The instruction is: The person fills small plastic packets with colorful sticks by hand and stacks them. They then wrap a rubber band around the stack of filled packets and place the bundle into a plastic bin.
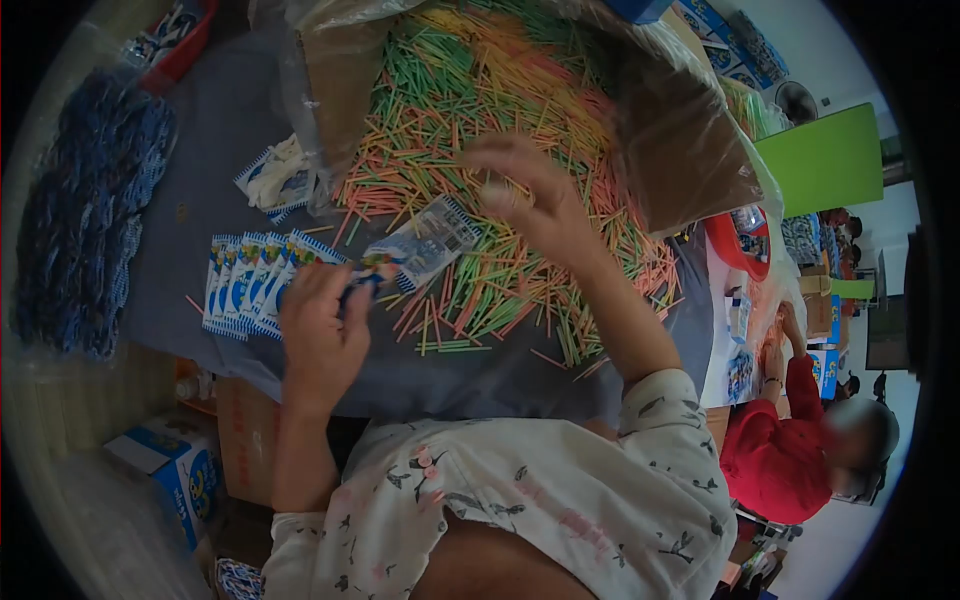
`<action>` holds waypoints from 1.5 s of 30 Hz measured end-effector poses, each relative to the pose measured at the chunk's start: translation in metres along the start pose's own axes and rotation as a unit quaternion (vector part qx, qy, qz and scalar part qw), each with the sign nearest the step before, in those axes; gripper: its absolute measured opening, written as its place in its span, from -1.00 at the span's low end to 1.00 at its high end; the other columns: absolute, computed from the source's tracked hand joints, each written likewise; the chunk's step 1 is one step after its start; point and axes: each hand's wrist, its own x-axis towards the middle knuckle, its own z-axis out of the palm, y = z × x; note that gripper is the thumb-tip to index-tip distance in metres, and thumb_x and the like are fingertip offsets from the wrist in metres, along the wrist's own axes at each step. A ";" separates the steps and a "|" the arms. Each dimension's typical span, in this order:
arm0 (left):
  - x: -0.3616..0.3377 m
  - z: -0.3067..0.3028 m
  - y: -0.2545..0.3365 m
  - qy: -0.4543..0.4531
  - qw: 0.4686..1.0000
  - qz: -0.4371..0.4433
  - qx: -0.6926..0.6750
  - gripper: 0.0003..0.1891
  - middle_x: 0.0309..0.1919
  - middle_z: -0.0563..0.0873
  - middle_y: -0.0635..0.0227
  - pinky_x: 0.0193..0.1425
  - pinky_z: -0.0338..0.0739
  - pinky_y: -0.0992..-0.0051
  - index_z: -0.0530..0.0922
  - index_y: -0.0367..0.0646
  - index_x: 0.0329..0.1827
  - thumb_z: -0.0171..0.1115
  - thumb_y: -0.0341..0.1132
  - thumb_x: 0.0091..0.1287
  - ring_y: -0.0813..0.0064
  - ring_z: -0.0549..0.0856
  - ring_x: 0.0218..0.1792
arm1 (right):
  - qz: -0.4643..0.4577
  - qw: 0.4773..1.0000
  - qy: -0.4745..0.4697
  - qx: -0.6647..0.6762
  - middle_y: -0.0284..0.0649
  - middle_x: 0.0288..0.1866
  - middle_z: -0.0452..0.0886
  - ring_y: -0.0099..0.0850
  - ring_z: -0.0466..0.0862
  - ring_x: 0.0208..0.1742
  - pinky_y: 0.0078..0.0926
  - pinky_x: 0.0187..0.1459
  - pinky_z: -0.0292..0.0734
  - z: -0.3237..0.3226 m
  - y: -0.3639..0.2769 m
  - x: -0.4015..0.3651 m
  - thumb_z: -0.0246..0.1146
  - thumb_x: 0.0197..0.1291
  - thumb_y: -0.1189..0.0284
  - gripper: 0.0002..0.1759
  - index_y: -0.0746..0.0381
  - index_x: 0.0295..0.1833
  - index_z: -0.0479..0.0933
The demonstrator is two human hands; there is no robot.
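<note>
My left hand point(325, 318) is closed on the end of a small printed packet point(425, 243), at the near edge of the stick pile. Just to its left lies a fanned row of blue-and-white packets point(245, 285). My right hand point(530, 195) hovers over the heap of coloured sticks point(510, 110), fingers apart, slightly blurred, with nothing visible between them. The sticks are green, pink, orange and yellow, spilling out of a plastic-lined box onto the grey cloth.
A bundle of blue packet strips point(90, 210) lies far left. Crumpled white material point(280, 175) sits on a packet behind the row. Brown box flaps point(685, 150) flank the sticks. A co-worker in red point(775, 460) works at the right, near a red basin point(740, 250).
</note>
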 end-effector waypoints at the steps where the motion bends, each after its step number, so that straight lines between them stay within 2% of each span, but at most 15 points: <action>1: 0.000 -0.006 -0.004 -0.001 1.000 0.001 0.000 -0.65 -0.18 0.64 0.26 -0.03 0.48 0.27 0.58 -0.26 0.08 0.31 -0.54 0.21 0.29 0.63 -0.09 | 0.070 0.995 0.040 -0.065 -0.04 0.16 0.57 -0.15 0.53 0.24 -0.11 0.18 0.46 -0.019 0.032 0.005 0.23 0.32 0.23 -0.59 0.22 0.18 0.60; 3: 0.004 -0.013 -0.007 -0.036 0.951 -0.065 0.299 -0.74 -0.17 0.59 0.14 0.06 0.43 0.18 0.62 -0.28 0.05 0.25 -0.50 0.30 0.11 0.56 -0.03 | 0.119 0.951 0.052 -0.281 -0.08 0.11 0.59 -0.22 0.54 0.24 -0.05 0.11 0.51 -0.052 0.080 0.011 0.24 0.29 0.28 -0.65 0.18 0.12 0.63; 8: 0.004 0.002 -0.005 0.035 0.943 -0.071 0.324 -0.64 -0.07 0.54 0.20 0.13 0.32 0.11 0.61 -0.19 0.04 0.33 -0.52 0.15 0.09 0.47 0.09 | 0.082 0.832 0.024 -0.548 -0.05 0.02 0.60 -0.08 0.56 0.14 0.09 0.01 0.51 -0.060 0.113 0.043 0.24 0.21 0.35 -0.62 0.23 0.12 0.61; 10: 0.012 0.002 0.005 0.051 0.937 -0.072 0.337 -0.64 -0.07 0.54 0.19 0.12 0.34 0.10 0.61 -0.18 0.04 0.34 -0.51 0.14 0.08 0.48 0.07 | 0.187 0.715 -0.051 -0.672 -0.03 0.10 0.57 0.02 0.48 0.21 0.28 0.12 0.33 -0.048 0.127 0.058 0.21 0.25 0.29 -0.66 0.20 0.06 0.67; 13: 0.026 0.015 0.022 0.061 0.953 0.022 0.295 -0.64 -0.08 0.54 0.20 0.12 0.37 0.10 0.61 -0.18 0.04 0.35 -0.49 0.13 0.09 0.48 0.04 | 0.168 0.716 -0.032 -0.677 -0.04 0.13 0.55 0.01 0.48 0.21 0.34 0.17 0.23 -0.042 0.152 0.059 0.21 0.18 0.31 -0.60 0.16 0.12 0.64; 17: 0.042 0.065 0.027 -0.083 0.979 0.077 0.171 -0.68 -0.08 0.57 0.17 0.05 0.46 0.17 0.60 -0.28 -0.01 0.29 -0.44 0.15 0.09 0.52 0.01 | 0.162 0.675 0.002 -0.720 -0.05 0.14 0.55 -0.02 0.47 0.23 0.35 0.17 0.23 -0.036 0.177 0.062 0.22 0.11 0.33 -0.49 0.16 0.23 0.57; 19: 0.043 0.079 0.024 -0.109 0.967 0.092 0.210 -0.70 -0.08 0.58 0.16 0.00 0.52 0.22 0.60 -0.33 -0.05 0.26 -0.44 0.14 0.11 0.53 0.00 | 0.139 0.778 0.044 -0.611 -0.03 0.16 0.57 -0.04 0.51 0.23 0.36 0.15 0.24 -0.047 0.180 0.059 0.21 0.12 0.36 -0.42 0.15 0.32 0.47; 23: 0.036 0.090 0.022 -0.062 0.959 0.138 0.239 -0.85 -0.23 0.59 0.16 -0.26 0.58 0.33 0.59 -0.31 -0.30 0.23 -0.45 0.06 0.16 0.58 -0.14 | 0.179 0.781 0.031 -0.597 0.02 0.11 0.62 -0.02 0.62 0.12 0.24 0.06 0.40 -0.058 0.159 0.060 0.20 0.14 0.40 -0.40 0.15 0.36 0.40; 24: 0.036 0.090 0.020 -0.028 0.960 0.158 0.229 -0.90 -0.29 0.57 0.17 -0.33 0.58 0.35 0.58 -0.28 -0.39 0.24 -0.47 0.04 0.18 0.58 -0.19 | 0.153 0.834 0.079 -0.524 0.05 0.05 0.64 0.00 0.65 0.04 0.14 0.01 0.47 -0.062 0.159 0.058 0.23 0.15 0.38 -0.36 0.14 0.39 0.36; 29: 0.039 0.084 0.015 -0.034 0.980 0.142 0.133 -0.95 -0.33 0.56 0.18 -0.31 0.57 0.31 0.59 -0.25 -0.43 0.24 -0.52 0.02 0.16 0.58 -0.23 | 0.140 0.896 0.143 -0.397 0.09 -0.14 0.70 -0.04 0.73 -0.12 -0.17 -0.11 0.60 -0.066 0.164 0.059 0.29 0.30 0.18 -0.34 0.14 0.45 0.32; 34: 0.043 0.070 0.016 -0.061 0.994 0.072 0.058 -0.92 -0.34 0.57 0.19 -0.10 0.50 0.19 0.63 -0.30 -0.30 0.29 -0.49 0.17 0.13 0.56 -0.16 | 0.133 0.957 0.242 -0.091 -0.22 -0.20 0.71 -0.36 0.67 -0.20 -0.26 -0.14 0.54 -0.058 0.176 0.060 0.29 0.35 0.14 -0.61 0.29 -0.07 0.64; 37: 0.047 0.069 0.008 -0.049 0.996 0.066 0.042 -0.91 -0.33 0.56 0.17 -0.05 0.46 0.18 0.62 -0.33 -0.30 0.28 -0.46 0.26 0.14 0.53 -0.16 | 0.252 0.933 0.255 -0.014 -0.35 -0.27 0.66 -0.48 0.60 -0.24 -0.40 -0.16 0.49 -0.054 0.131 0.063 0.21 0.43 0.18 -0.68 0.24 -0.13 0.62; 41: 0.048 0.074 0.004 0.028 0.979 0.162 0.124 -0.95 -0.34 0.54 0.17 -0.12 0.49 0.24 0.58 -0.32 -0.38 0.24 -0.51 0.13 0.15 0.51 -0.16 | 0.182 0.924 0.273 0.194 -0.39 -0.43 0.53 -0.52 0.51 -0.36 -0.45 -0.24 0.43 -0.061 0.124 0.048 0.21 0.44 0.23 -0.75 0.20 -0.18 0.56; 43: 0.040 0.078 0.002 0.059 0.958 0.207 0.188 -0.96 -0.34 0.53 0.18 -0.15 0.51 0.26 0.55 -0.30 -0.44 0.22 -0.51 0.06 0.14 0.51 -0.16 | 0.153 0.855 0.233 0.436 -0.47 -0.53 0.32 -0.58 0.33 -0.50 -0.48 -0.35 0.35 -0.063 0.122 0.038 0.19 0.46 0.23 -0.76 0.17 -0.20 0.50; 45: 0.029 0.082 -0.001 0.010 0.961 0.188 0.202 -0.97 -0.36 0.54 0.20 -0.21 0.53 0.29 0.53 -0.28 -0.48 0.19 -0.53 0.00 0.17 0.53 -0.21 | 0.175 0.852 0.243 0.429 -0.49 -0.55 0.25 -0.59 0.26 -0.53 -0.48 -0.40 0.31 -0.056 0.112 0.024 0.19 0.46 0.24 -0.77 0.19 -0.14 0.51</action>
